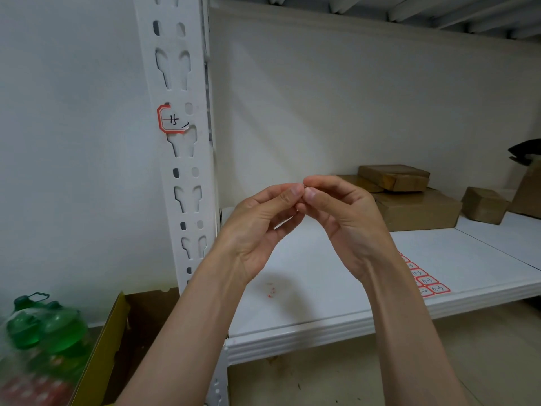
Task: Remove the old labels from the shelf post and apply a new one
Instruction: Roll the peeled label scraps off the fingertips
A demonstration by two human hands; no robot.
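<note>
Green bottles (44, 326) at far left, low, left of the shelf post (181, 159). Open cardboard box (117, 332) between them and the post's foot. On the post, a torn red-bordered old label (171, 120), part peeled, handwriting visible.

Right of the post: left hand (260, 227) and right hand (345, 218), raised, fingertips pinched together and touching. Something tiny seems caught between them; too small to identify, likely a label scrap. Small red scrap (270, 290) lies on the shelf board (322, 312) below.

Further right: sheet of new labels (424, 281) near the board's front edge; brown parcels (415, 200) behind.

Risk: the remnant tearing further on peeling, leaving residue so the new label sits badly.
</note>
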